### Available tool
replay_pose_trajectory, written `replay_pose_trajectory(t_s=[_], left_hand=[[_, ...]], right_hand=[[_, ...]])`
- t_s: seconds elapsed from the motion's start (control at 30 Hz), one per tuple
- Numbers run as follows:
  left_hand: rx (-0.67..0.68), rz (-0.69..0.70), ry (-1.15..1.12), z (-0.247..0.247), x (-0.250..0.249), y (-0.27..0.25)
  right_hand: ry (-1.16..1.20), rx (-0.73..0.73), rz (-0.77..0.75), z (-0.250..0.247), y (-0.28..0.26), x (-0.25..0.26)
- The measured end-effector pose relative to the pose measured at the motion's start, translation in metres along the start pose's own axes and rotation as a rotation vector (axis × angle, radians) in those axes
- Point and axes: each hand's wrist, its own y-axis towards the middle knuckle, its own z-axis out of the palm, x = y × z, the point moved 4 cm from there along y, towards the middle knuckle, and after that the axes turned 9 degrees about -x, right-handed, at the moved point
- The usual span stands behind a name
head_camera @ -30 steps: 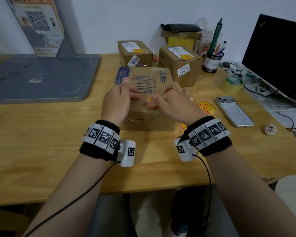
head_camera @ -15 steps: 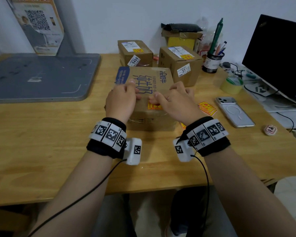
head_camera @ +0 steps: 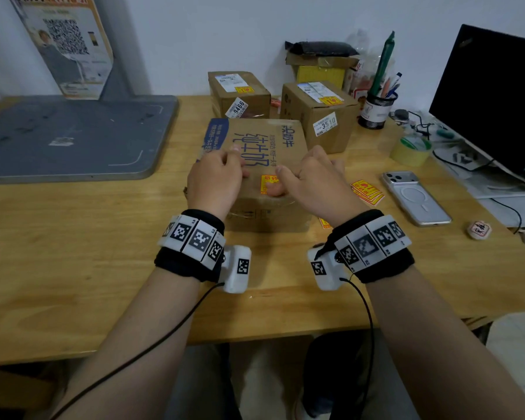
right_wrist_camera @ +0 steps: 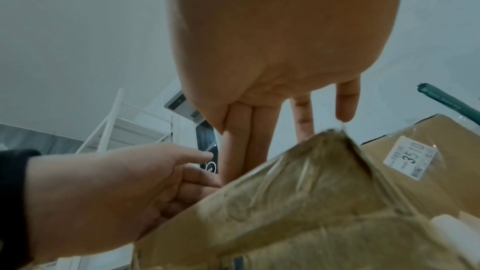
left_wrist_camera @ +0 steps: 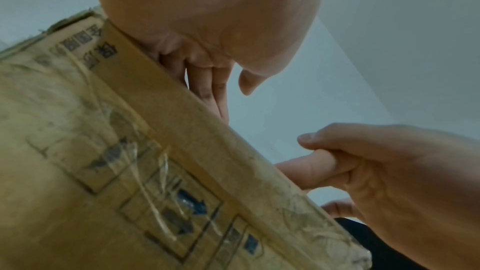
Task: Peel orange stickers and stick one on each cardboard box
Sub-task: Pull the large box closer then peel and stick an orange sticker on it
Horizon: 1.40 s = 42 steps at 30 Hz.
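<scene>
A flat cardboard box (head_camera: 264, 144) printed with blue characters lies in the middle of the table, an orange sticker (head_camera: 269, 180) stuck on its top. My left hand (head_camera: 225, 168) rests on the top's left part with straight fingers (left_wrist_camera: 213, 89). My right hand (head_camera: 303, 177) touches the top beside the sticker, one finger at the sticker's lower edge; its fingers (right_wrist_camera: 249, 141) are straight. Two smaller boxes, back left (head_camera: 240, 95) and back right (head_camera: 312, 116), each carry an orange sticker. A stack of orange stickers (head_camera: 367, 190) lies right of the box.
A phone (head_camera: 415, 198), a tape roll (head_camera: 411, 150), a pen cup (head_camera: 376, 112) and a dark monitor (head_camera: 491, 95) stand at the right. A grey board (head_camera: 67, 137) fills the back left. One loose sticker (head_camera: 325, 223) lies by the box's front right corner.
My right fingers have slid off the orange sticker, so it now shows almost whole on the box top. Both hands stay on the box.
</scene>
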Motion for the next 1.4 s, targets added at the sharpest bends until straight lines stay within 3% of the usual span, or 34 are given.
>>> replay_pose_trajectory(t_s=[0.43, 1.23, 1.4], left_hand=[[0.007, 0.027, 0.059, -0.001, -0.004, -0.003], [-0.005, 0.051, 0.108, -0.004, -0.006, -0.009], [0.003, 0.067, 0.122, -0.005, -0.007, -0.013]], right_hand=[[-0.072, 0.012, 0.112, -0.001, -0.002, -0.016], [-0.023, -0.040, 0.144, -0.012, -0.014, -0.014], [0.193, -0.027, 0.147, -0.015, -0.012, -0.019]])
